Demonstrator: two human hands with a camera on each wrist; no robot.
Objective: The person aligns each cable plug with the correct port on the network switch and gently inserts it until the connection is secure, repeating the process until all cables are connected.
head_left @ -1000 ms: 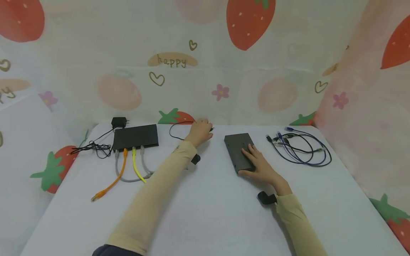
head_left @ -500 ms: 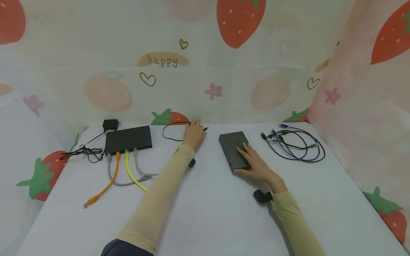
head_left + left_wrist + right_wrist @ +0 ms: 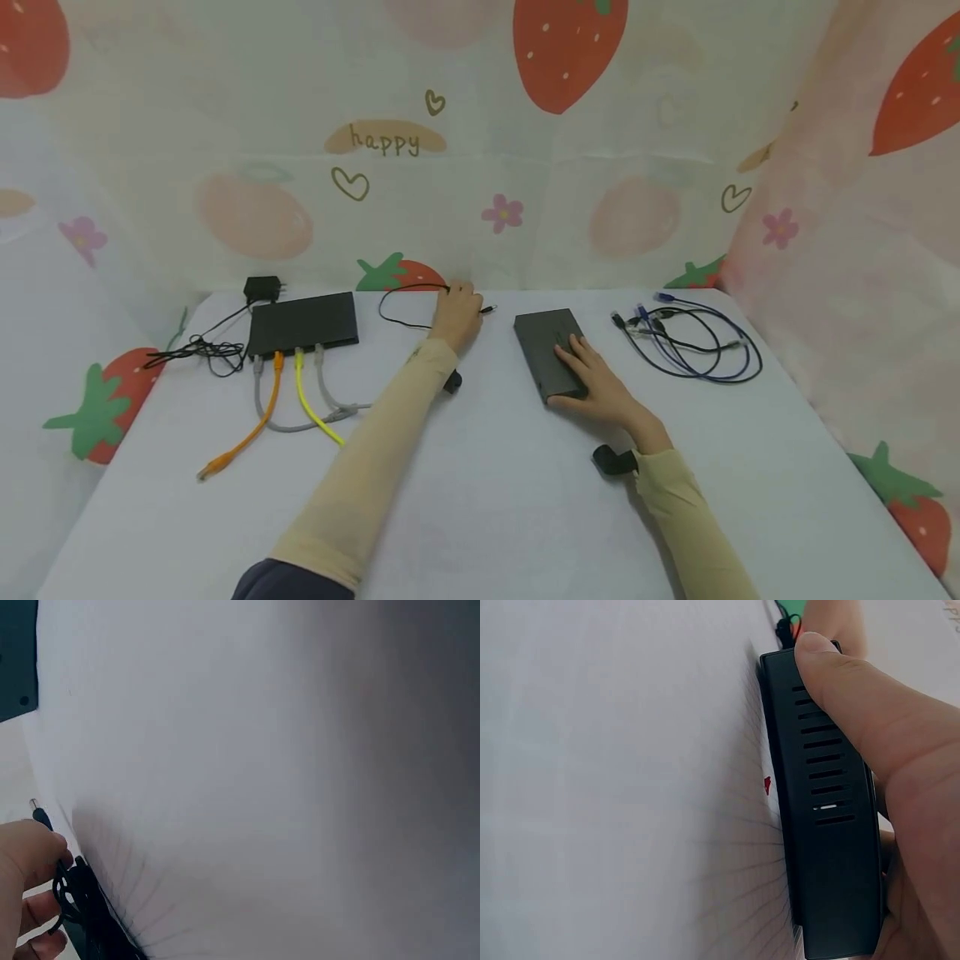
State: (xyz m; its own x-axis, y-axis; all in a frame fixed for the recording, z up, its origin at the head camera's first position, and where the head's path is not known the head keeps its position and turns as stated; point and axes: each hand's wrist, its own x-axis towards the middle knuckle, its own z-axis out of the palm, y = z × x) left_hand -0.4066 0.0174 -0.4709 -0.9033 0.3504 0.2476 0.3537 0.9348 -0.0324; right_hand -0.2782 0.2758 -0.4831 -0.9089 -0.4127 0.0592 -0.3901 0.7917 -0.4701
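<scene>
My left hand (image 3: 456, 315) is at the back of the table, gripping a black power cable (image 3: 393, 293). Its barrel plug (image 3: 41, 815) sticks out past the thumb and fingers in the left wrist view, with bundled black cord below. My right hand (image 3: 600, 387) rests on a dark flat box (image 3: 547, 350), fingers spread over the top. In the right wrist view the thumb lies against the box's slotted side (image 3: 825, 765); the other fingers are mostly hidden there.
At left a black network switch (image 3: 303, 323) has orange (image 3: 247, 437), yellow (image 3: 311, 408) and grey cables plugged in. A black power adapter (image 3: 261, 288) with bundled cord stands behind it. Coiled blue and black cables (image 3: 697, 346) lie at back right. A patterned cloth wall borders the table.
The head view has shifted slightly. The left fingers have moved a little on the cable, and the plug end lies slightly differently. My right hand stays on the box.
</scene>
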